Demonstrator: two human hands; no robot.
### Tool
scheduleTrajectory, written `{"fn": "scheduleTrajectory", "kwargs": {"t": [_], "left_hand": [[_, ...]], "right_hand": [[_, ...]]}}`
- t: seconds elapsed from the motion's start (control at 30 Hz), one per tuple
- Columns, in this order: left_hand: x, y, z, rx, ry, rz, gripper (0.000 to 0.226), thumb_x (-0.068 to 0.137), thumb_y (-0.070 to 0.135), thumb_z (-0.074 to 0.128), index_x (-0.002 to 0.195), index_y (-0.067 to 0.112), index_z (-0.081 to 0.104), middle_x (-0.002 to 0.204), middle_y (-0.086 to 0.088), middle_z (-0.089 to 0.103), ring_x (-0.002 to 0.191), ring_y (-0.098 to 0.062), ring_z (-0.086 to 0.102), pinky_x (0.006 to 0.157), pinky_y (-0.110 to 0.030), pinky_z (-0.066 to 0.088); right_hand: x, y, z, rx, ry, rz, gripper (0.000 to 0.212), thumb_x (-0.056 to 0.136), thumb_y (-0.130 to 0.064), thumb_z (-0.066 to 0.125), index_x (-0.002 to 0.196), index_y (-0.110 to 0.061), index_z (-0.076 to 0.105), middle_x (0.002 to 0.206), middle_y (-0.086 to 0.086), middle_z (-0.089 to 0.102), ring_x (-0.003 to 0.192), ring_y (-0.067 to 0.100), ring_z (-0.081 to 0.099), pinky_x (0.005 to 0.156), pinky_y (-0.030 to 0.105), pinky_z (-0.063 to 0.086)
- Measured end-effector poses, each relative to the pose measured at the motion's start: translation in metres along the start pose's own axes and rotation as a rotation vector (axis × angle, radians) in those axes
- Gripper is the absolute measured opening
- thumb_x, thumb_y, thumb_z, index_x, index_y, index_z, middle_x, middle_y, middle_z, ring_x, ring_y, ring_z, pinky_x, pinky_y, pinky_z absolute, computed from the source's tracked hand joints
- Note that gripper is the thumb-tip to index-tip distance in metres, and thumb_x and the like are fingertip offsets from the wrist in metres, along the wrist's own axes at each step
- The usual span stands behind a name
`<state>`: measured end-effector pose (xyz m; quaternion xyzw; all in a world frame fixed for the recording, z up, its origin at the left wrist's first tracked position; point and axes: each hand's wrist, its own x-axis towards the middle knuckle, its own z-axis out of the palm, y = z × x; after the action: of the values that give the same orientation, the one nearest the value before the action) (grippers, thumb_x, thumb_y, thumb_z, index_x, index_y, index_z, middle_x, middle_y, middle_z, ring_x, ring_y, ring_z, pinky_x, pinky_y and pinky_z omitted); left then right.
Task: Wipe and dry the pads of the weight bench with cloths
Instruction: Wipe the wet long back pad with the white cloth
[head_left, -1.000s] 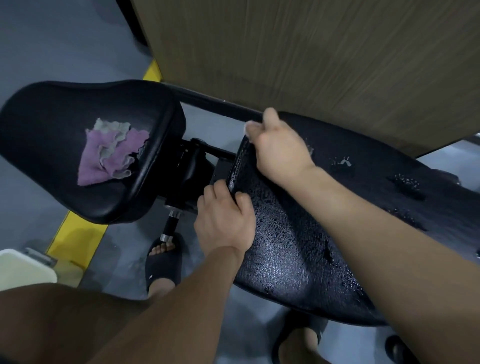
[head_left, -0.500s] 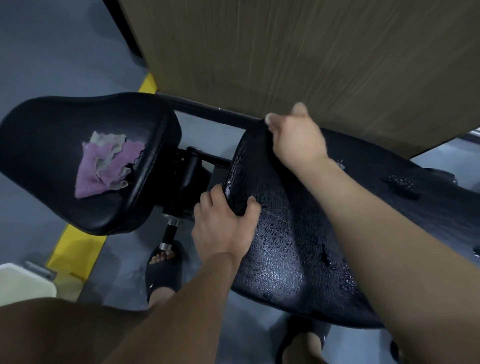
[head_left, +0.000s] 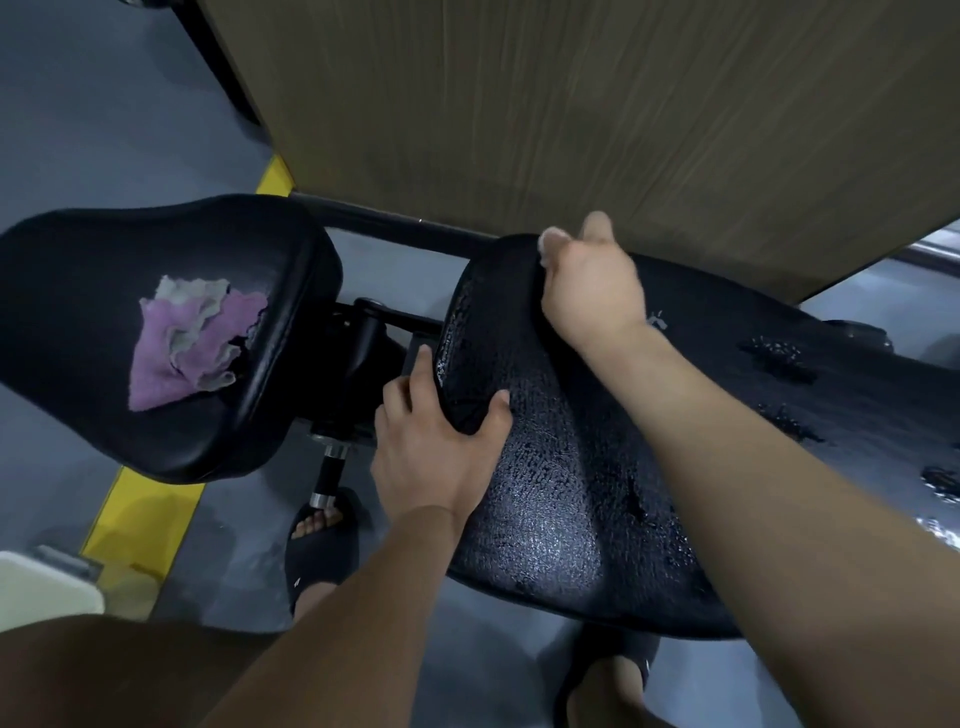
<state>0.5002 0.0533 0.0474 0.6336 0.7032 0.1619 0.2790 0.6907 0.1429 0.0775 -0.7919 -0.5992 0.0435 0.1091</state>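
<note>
Cloth (head_left: 192, 343) is lying on seat pad (head_left: 78, 291), left. Back pad (head_left: 561, 493) is sitting right of it; my left hand (head_left: 436, 447) is gripping its near corner, right hand (head_left: 592, 286) its far edge.

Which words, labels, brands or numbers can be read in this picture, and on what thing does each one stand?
No text can be read in this view.
On the back pad, a white mark: too blurred to read, and perhaps not lettering at all.
On the black slipper, a small white spot: too small to read.
</note>
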Motion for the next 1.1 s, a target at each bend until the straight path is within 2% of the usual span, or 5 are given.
{"fn": "scheduleTrajectory", "kwargs": {"t": [0.2,0.53,0.8,1.0,1.1], "left_hand": [[-0.001,0.002,0.000,-0.011,0.018,-0.007,0.089,0.081,0.076,0.057,0.155,0.035,0.030,0.141,0.002,0.045,0.131,-0.024,0.046,0.093,-0.049,0.049],[0.000,0.002,0.001,-0.021,0.018,-0.006,0.086,0.083,0.073,0.057,0.154,0.033,0.032,0.139,-0.001,0.048,0.129,-0.026,0.047,0.090,-0.046,0.048],[0.001,0.001,0.001,-0.018,0.007,-0.013,0.085,0.083,0.074,0.056,0.154,0.034,0.032,0.140,-0.001,0.048,0.128,-0.026,0.047,0.092,-0.047,0.048],[0.001,0.003,0.000,-0.010,0.018,-0.022,0.084,0.083,0.072,0.058,0.153,0.033,0.034,0.138,-0.002,0.050,0.127,-0.027,0.048,0.092,-0.046,0.047],[0.001,0.002,0.000,-0.024,0.015,-0.011,0.084,0.083,0.072,0.057,0.153,0.032,0.034,0.137,-0.001,0.050,0.126,-0.026,0.048,0.090,-0.045,0.047]], "right_hand": [[-0.005,0.017,-0.016,0.036,0.008,-0.138,0.015,0.100,-0.017,0.051,0.098,-0.015,0.065,0.096,0.008,0.036,0.066,0.026,0.049,0.063,0.035,0.051],[-0.040,0.026,-0.006,0.036,-0.016,-0.199,0.010,0.099,-0.021,0.053,0.100,-0.014,0.060,0.091,0.005,0.036,0.058,0.033,0.049,0.054,0.043,0.053],[-0.052,0.037,-0.011,0.058,0.093,0.043,0.015,0.098,-0.014,0.051,0.088,-0.008,0.060,0.088,0.007,0.038,0.054,0.027,0.041,0.058,0.036,0.048],[-0.069,-0.007,-0.005,0.018,-0.089,-0.277,0.008,0.097,-0.015,0.054,0.105,-0.012,0.056,0.090,0.003,0.032,0.049,0.018,0.028,0.047,0.035,0.039],[-0.050,0.017,-0.016,-0.067,-0.040,-0.095,0.010,0.097,-0.019,0.052,0.104,-0.020,0.058,0.091,0.005,0.034,0.052,0.023,0.031,0.052,0.036,0.039]]}}
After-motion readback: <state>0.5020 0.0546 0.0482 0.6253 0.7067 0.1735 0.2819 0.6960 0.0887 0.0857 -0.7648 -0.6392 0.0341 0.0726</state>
